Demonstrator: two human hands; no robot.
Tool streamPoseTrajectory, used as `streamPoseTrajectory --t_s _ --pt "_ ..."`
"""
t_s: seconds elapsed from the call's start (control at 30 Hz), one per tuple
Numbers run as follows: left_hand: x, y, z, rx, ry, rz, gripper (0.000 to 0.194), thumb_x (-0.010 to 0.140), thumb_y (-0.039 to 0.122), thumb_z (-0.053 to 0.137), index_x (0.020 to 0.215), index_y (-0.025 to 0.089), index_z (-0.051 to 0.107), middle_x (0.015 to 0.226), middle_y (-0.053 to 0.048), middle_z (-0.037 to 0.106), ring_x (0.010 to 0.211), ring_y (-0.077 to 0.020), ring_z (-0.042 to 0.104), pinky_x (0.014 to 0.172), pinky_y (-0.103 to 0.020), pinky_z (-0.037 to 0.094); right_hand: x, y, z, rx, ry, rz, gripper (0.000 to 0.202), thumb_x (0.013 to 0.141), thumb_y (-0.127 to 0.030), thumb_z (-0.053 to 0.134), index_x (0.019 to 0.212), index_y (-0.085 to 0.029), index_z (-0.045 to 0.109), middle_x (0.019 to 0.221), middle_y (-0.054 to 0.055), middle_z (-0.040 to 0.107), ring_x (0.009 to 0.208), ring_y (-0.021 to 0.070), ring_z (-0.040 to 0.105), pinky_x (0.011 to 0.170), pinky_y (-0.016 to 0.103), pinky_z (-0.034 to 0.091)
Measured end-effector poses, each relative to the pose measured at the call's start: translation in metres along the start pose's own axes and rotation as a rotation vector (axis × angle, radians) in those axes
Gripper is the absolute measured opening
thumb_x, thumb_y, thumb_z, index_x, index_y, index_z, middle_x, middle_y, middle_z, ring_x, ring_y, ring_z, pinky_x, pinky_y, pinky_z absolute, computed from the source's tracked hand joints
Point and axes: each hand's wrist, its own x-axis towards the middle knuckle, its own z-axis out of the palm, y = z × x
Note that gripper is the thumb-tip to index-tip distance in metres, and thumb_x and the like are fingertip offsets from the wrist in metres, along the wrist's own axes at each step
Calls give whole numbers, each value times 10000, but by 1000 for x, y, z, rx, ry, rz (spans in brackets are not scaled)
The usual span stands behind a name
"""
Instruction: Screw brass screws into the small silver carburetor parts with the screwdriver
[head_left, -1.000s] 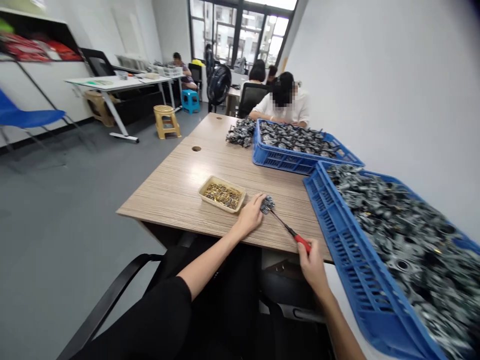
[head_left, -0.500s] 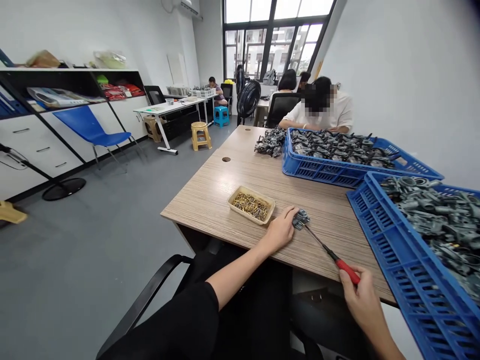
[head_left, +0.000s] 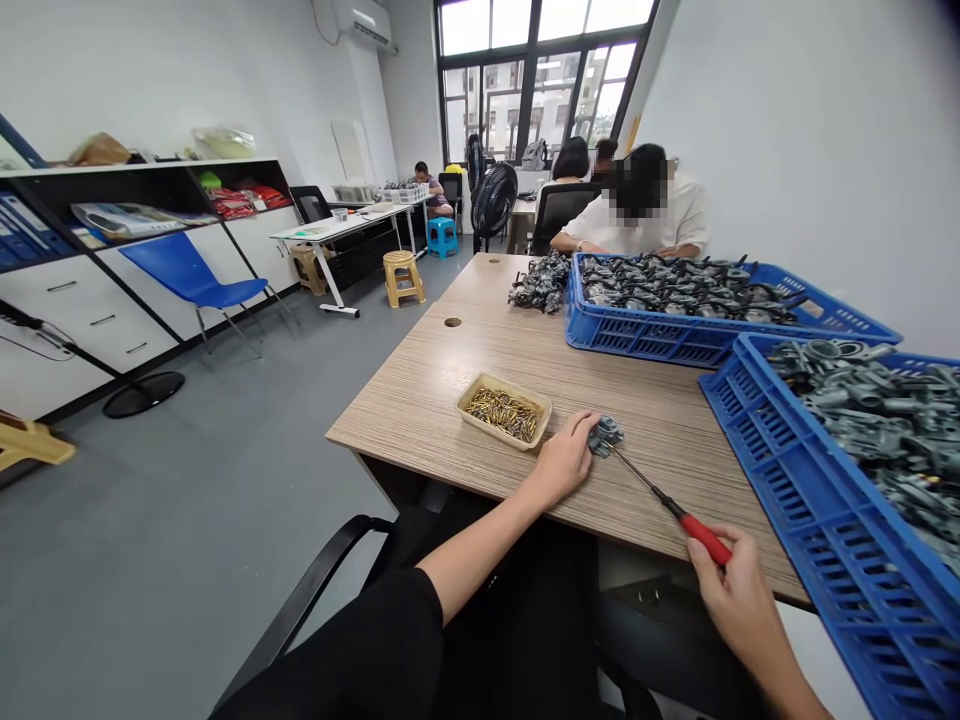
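A small grey metal part (head_left: 606,434) rests at the wooden table (head_left: 420,400) near its front edge, and my left hand (head_left: 566,460) grips it from the left. My right hand (head_left: 736,580) is closed round the red handle of a screwdriver (head_left: 703,537). The long thin shaft slants up and left, its tip at the metal part. Just left of the part stands a cream tray (head_left: 463,408) full of small brass pieces (head_left: 504,412).
On the right, a blue crate (head_left: 802,510) holds many grey metal parts. Behind it is another blue crate (head_left: 645,345) with dark assemblies, and a pile of assemblies (head_left: 541,283) lies beside it. A person (head_left: 660,220) sits at the table's far end.
The view has shifted slightly. Both hands keep their hold, and the screwdriver tip stays at the metal part.
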Motion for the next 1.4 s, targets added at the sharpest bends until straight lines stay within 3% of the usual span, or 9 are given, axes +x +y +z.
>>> streamPoseTrajectory --t_s 0.17,0.37,0.47,0.7,0.9,1.0,1.23,1.4 --pt "0 0 0 0 1 -6 649 915 68 422 1539 229 350 1565 -109 430 1430 -229 478 1196 -392 440 0 -2 -2 -38 -32 50 395 884 -605 413 1000 -240 510 883 102 654 832 328 666 731 429 507" --pt "-1 0 1 -6 8 -1 628 915 71 417 1523 220 369 1563 -98 436 1423 -217 486 1196 -367 436 -1 4 2 77 -44 6 538 823 -620 536 1157 -208 445 988 111 642 735 261 636 701 401 512" --pt "-1 0 1 -7 14 6 619 915 68 417 1517 207 377 1558 -102 441 1424 -217 484 1200 -366 429 -1 7 3 42 -23 21 512 828 -616 512 1121 -203 444 975 112 623 700 252 610 693 410 497" --pt "-1 0 1 -10 17 8 618 912 64 420 1512 206 381 1559 -108 444 1436 -220 470 1204 -377 428 0 5 -1 -16 -43 37 398 879 -616 434 1002 -243 497 885 77 624 786 294 627 734 419 483" --pt "-1 0 1 -19 15 2 638 902 62 428 1518 225 382 1556 -96 448 1431 -216 475 1205 -386 426 -3 8 2 87 -34 -25 507 860 -609 520 1165 -215 422 1058 117 612 875 285 642 785 417 509" --pt "-1 -1 2 -24 13 -3 637 899 59 430 1514 221 388 1553 -98 451 1437 -219 467 1206 -391 425 -5 5 1 58 -2 -48 472 876 -598 492 1135 -210 418 1104 137 593 929 296 634 821 436 503" --pt "-2 -4 4 -23 22 16 603 912 54 410 1500 189 401 1550 -124 446 1427 -223 476 1201 -397 429 -6 -9 -7 5 -69 20 354 934 -584 415 995 -240 473 850 57 612 756 266 617 726 405 490" --pt "-2 -2 2 -21 18 9 626 908 52 414 1514 212 384 1555 -114 441 1422 -223 481 1190 -405 443 -7 -7 -6 22 -48 -27 380 934 -577 435 1077 -226 470 968 82 630 764 246 609 747 395 493"
